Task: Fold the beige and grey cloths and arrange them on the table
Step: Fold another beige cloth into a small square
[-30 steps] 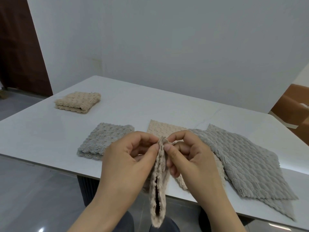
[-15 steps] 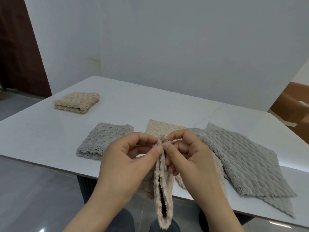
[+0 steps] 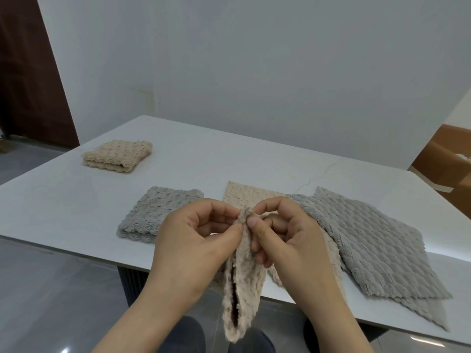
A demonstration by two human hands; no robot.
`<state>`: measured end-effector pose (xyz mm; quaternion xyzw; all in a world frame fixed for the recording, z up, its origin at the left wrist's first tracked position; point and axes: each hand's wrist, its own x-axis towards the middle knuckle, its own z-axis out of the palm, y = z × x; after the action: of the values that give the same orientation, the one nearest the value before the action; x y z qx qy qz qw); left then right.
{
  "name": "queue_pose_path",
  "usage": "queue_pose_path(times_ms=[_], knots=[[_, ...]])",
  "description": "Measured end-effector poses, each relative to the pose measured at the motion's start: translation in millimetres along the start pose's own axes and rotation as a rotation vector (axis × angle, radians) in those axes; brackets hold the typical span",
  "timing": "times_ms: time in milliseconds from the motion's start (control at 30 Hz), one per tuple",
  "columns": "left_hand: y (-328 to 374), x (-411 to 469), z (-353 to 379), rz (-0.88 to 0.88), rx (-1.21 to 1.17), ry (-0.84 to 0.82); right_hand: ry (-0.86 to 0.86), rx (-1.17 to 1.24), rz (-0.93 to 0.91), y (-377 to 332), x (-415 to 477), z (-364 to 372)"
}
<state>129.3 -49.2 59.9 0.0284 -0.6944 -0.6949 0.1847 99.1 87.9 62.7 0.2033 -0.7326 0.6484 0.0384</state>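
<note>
A beige cloth point(image 3: 242, 289) hangs doubled over in front of the table's near edge. My left hand point(image 3: 193, 248) and my right hand point(image 3: 288, 240) both pinch its top corners together between thumb and fingers. A folded beige cloth point(image 3: 117, 155) lies at the far left of the white table point(image 3: 229, 159). A folded grey cloth point(image 3: 155, 215) sits nearer, just left of my hands. Behind my hands a flat beige cloth point(image 3: 244, 197) lies partly under unfolded grey cloths point(image 3: 369, 243) spread to the right.
The grey cloths at the right overhang the table's near edge. A pale wall stands behind the table, a dark door point(image 3: 28, 72) at far left, and a brown wooden surface point(image 3: 448, 159) at far right. Grey floor lies below.
My hands and the hanging beige cloth have stayed almost still; the fingers shifted slightly on the pinched corners.
</note>
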Motion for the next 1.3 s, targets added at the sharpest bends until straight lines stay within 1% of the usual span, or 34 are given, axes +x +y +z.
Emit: queue_pose_path(times_ms=[100, 233, 400, 500, 633, 700, 800, 867, 967, 1033, 1167, 1233, 1300], knots=[[0.5, 2.4, -4.2, 0.020, 0.008, -0.001, -0.045, -0.040, 0.047, 2.2, 1.5, -7.1], [2.7, 8.5, -13.2, 0.070, -0.001, -0.009, -0.142, -0.108, 0.159, 8.3, 3.9, -20.8], [1.1, 19.3, -23.3, 0.109, -0.036, -0.004, -0.152, -0.274, 0.213, 15.5, 5.1, -29.7], [-2.3, 25.3, -28.7, 0.130, -0.020, 0.019, -0.155, -0.388, 0.199, 20.0, 7.1, -33.8], [-10.9, 32.7, -38.1, 0.116, 0.012, 0.081, -0.140, -0.552, 0.116, 26.6, 11.6, -41.2], [-17.8, 34.4, -40.5, 0.113, 0.098, 0.128, -0.122, -0.592, 0.072, 28.0, 13.1, -42.6], [-27.4, 31.4, -37.0, 0.128, 0.291, 0.175, -0.086, -0.548, 0.059, 31.0, 15.5, -40.4], [-32.5, 28.9, -33.3, 0.149, 0.323, 0.174, -0.073, -0.474, 0.073, 34.5, 16.9, -36.5], [-37.0, 29.1, -30.4, 0.193, 0.349, 0.161, 0.009, -0.328, 0.076, 41.9, 19.7, -29.7], [-37.9, 29.1, -28.3, 0.206, 0.363, 0.146, 0.055, -0.283, 0.086, 45.5, 21.3, -25.9], [-41.2, 28.8, -29.2, 0.246, 0.376, 0.095, 0.106, -0.250, 0.079, 53.7, 23.3, -22.9], [-44.2, 27.9, -31.6, 0.264, 0.370, 0.034, 0.136, -0.242, 0.073, 54.5, 24.2, -22.1], [-46.4, 26.0, -34.0, 0.242, 0.362, -0.049, 0.174, -0.222, 0.071, 55.8, 25.7, -22.0]])
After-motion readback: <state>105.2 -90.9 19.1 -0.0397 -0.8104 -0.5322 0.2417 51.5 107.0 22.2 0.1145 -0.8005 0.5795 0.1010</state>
